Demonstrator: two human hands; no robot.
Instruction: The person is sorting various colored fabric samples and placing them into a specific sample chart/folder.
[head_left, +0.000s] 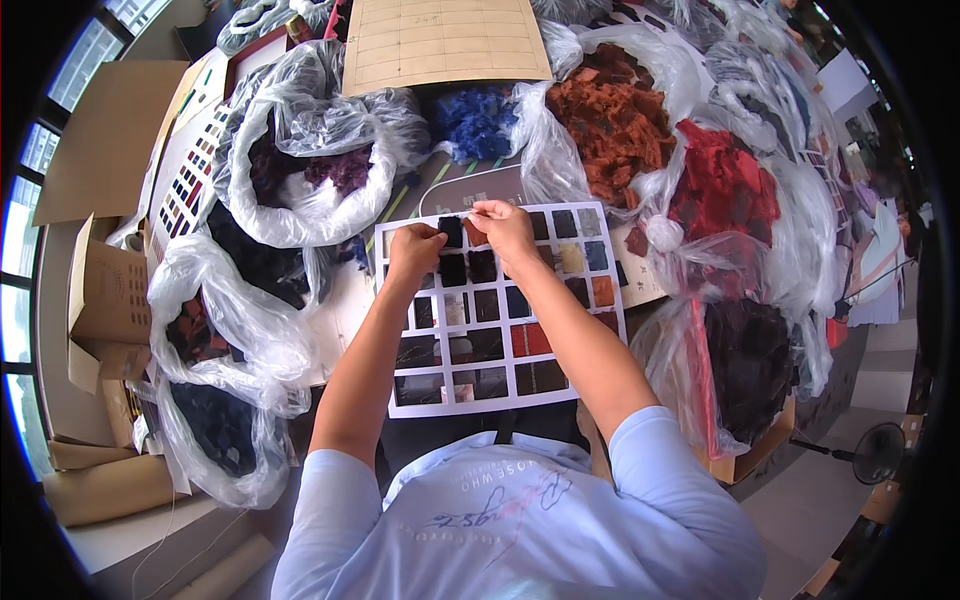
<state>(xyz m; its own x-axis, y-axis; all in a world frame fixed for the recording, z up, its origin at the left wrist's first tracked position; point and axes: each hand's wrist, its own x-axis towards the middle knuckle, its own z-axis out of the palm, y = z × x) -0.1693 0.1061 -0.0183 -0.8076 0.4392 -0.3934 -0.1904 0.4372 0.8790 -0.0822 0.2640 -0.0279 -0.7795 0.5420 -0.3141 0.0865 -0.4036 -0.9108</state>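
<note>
A white sample card (510, 405) with rows of small fabric or fur swatches lies before me, its near edge close to my body. My right hand (505, 235) is closed, fingertips pinching the top edge of a rust-brown swatch (474, 234) in the upper row. Beside it, my left hand (413, 250) has its fingers curled together at a black swatch (451, 232); whatever is between those fingertips is hidden. Below them sit a black swatch (453, 270) and a dark brown swatch (482, 266). A tan swatch (571, 257) and an orange swatch (603, 291) are further right.
Clear plastic bags of scraps surround the card: purple scraps (340, 172) at left, blue scraps (472, 122) and rust scraps (610, 125) beyond, red scraps (722, 190) at right. A tan gridded board (445, 45) lies at the back. Cardboard boxes (112, 290) stand far left.
</note>
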